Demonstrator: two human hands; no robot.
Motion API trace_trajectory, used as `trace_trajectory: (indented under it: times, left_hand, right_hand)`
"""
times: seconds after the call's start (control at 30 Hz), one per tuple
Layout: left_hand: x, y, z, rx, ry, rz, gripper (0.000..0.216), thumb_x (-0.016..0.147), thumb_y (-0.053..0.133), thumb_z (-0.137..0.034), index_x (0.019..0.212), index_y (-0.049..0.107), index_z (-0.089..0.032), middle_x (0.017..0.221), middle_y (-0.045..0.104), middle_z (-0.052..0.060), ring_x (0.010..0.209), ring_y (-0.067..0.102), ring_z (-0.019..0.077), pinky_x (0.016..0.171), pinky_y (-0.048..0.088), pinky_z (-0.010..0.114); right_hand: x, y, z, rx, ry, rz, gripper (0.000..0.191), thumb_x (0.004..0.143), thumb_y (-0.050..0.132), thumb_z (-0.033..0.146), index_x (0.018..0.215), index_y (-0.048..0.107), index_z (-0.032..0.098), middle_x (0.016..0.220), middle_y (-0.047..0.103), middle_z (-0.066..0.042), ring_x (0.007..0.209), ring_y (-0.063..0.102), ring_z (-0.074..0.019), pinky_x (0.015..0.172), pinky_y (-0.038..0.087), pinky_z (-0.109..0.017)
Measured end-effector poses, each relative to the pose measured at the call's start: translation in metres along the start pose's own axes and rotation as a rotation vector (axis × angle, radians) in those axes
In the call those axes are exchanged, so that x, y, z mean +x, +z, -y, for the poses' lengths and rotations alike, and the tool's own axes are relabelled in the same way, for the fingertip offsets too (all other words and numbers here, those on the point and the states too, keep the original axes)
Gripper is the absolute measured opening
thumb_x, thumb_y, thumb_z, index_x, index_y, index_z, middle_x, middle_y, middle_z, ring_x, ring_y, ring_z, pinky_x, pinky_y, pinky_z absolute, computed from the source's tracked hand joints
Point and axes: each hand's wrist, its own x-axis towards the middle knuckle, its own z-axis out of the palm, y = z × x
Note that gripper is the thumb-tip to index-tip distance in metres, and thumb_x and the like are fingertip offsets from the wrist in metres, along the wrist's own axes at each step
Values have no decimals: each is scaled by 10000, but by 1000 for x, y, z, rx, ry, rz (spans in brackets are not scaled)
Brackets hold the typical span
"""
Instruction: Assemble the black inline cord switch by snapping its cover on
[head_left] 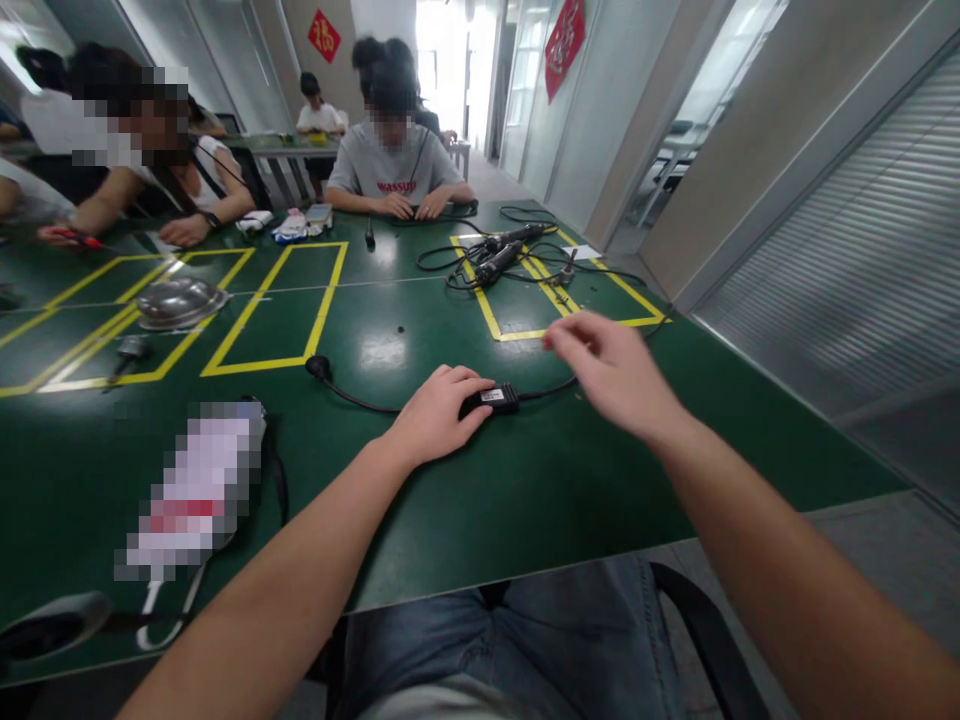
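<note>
My left hand (439,410) rests on the green table (525,480), its fingers closed over the left end of a black power adapter (496,398) with a white label. A black cord runs from the adapter left to a plug (318,367) and right under my right hand. Hovering above the table beyond the adapter, my right hand (611,370) has its fingers loosely curled and its fingertips drawn together near the yellow tape line (525,334). Nothing shows between those fingers.
Black tools with tangled cables (499,258) lie in the far yellow-taped box. A metal bowl (178,300) sits at the left. A blurred white object (191,490) lies near left. Other people sit across the table (394,165) and at the far left (142,170).
</note>
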Motion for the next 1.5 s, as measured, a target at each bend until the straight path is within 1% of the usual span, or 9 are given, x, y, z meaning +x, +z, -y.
trace_trajectory:
  times: [0.1, 0.2, 0.43, 0.6, 0.7, 0.83, 1.0, 1.23, 1.5]
  left_hand:
    - [1, -1, 2, 6, 5, 36, 341, 1042, 722, -274, 1374, 778, -219, 1281, 781, 115, 1169, 705, 297, 1083, 600, 496]
    - [2, -3, 3, 18, 0, 57, 352, 1025, 760, -265, 1374, 779, -222, 1280, 784, 108, 1160, 704, 294, 1078, 597, 489]
    - [2, -2, -4, 10, -29, 73, 341, 1004, 781, -226, 1344, 763, -212, 1316, 795, 100, 1193, 703, 297, 1116, 569, 495]
    - [6, -5, -4, 5, -289, -52, 254, 1026, 733, -234, 1278, 697, -235, 1230, 791, 62, 1125, 725, 253, 1016, 593, 410]
    - [7, -8, 4, 100, -435, -140, 108, 1047, 684, -258, 1144, 670, -212, 1139, 768, 102, 1088, 699, 302, 973, 583, 465]
    - [7, -12, 11, 202, -553, -133, 67, 999, 728, -250, 986, 669, -222, 1008, 752, 98, 1026, 680, 330, 914, 581, 481]
    - [7, -16, -4, 317, -505, -135, 142, 1043, 663, -314, 994, 739, -205, 1299, 705, 157, 1238, 637, 353, 1048, 553, 491]
    - [5, -12, -20, 393, -344, 136, 321, 1124, 515, -354, 977, 756, -199, 990, 801, 125, 918, 772, 304, 836, 610, 418]
    - [7, -12, -19, 368, -379, 165, 362, 1136, 493, -431, 1006, 732, -192, 1047, 825, 166, 897, 806, 340, 826, 623, 450]
  right_hand:
    - [9, 24, -4, -29, 66, 158, 335, 1090, 609, 447, 974, 815, 211, 931, 803, -54, 890, 727, -244, 815, 558, -369]
    - [12, 49, -13, -66, 83, 181, 332, 1047, 606, 428, 827, 757, 230, 783, 747, -35, 765, 665, -232, 733, 476, -356]
    - [-2, 72, -27, -179, 34, 128, 371, 1072, 549, 398, 727, 548, 262, 829, 682, -60, 845, 613, -253, 793, 406, -385]
    - [-2, 71, -32, -220, 24, 105, 380, 1112, 437, 328, 753, 542, 263, 847, 682, -70, 861, 629, -256, 802, 410, -381]
    - [-2, 69, -33, -240, 19, 107, 382, 1101, 480, 319, 728, 537, 260, 809, 668, -56, 833, 617, -247, 779, 399, -372]
    - [-4, 66, -32, -265, 12, 129, 404, 1092, 535, 341, 697, 527, 256, 774, 639, -41, 793, 574, -234, 745, 373, -363]
    - [-6, 64, -29, -307, 9, 157, 432, 1097, 549, 382, 687, 523, 249, 788, 630, -45, 819, 564, -237, 764, 372, -364]
    - [-10, 64, -22, -363, -6, 173, 429, 1078, 610, 483, 719, 530, 264, 818, 638, -60, 844, 589, -255, 775, 396, -381]
    - [-12, 64, -23, -370, 29, 138, 420, 1073, 617, 538, 762, 550, 263, 854, 632, -44, 752, 573, -221, 694, 365, -369]
